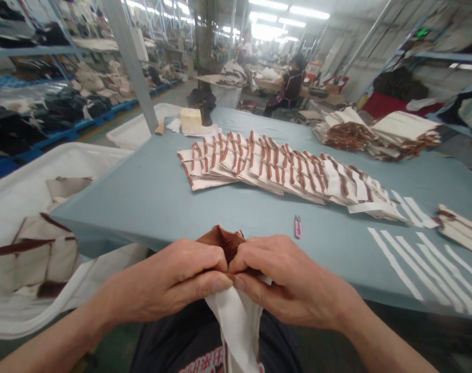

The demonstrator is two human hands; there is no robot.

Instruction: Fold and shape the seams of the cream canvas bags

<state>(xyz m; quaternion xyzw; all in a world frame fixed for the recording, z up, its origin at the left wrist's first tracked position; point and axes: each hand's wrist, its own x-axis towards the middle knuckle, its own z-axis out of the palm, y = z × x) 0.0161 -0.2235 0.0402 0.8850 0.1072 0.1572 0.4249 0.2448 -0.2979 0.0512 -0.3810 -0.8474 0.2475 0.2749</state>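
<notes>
White strip (238,324) and brown-edged piece (217,235) pinched tight in left hand (181,274) and right hand (292,280), no gap; uneven pull between the 2 could skew strip.

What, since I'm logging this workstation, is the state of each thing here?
Left hand: closed, pinching cloth
Right hand: closed, pinching cloth
Brown-and-cream piece: held in both hands, partly hidden
Held white strip: hanging below the hands
Pink snips: lying on the table
Row of pieces: overlapping
Loose white strips: spread out on the table
Near bin: uncovered, holding pieces
Ceiling lights: lit
</notes>
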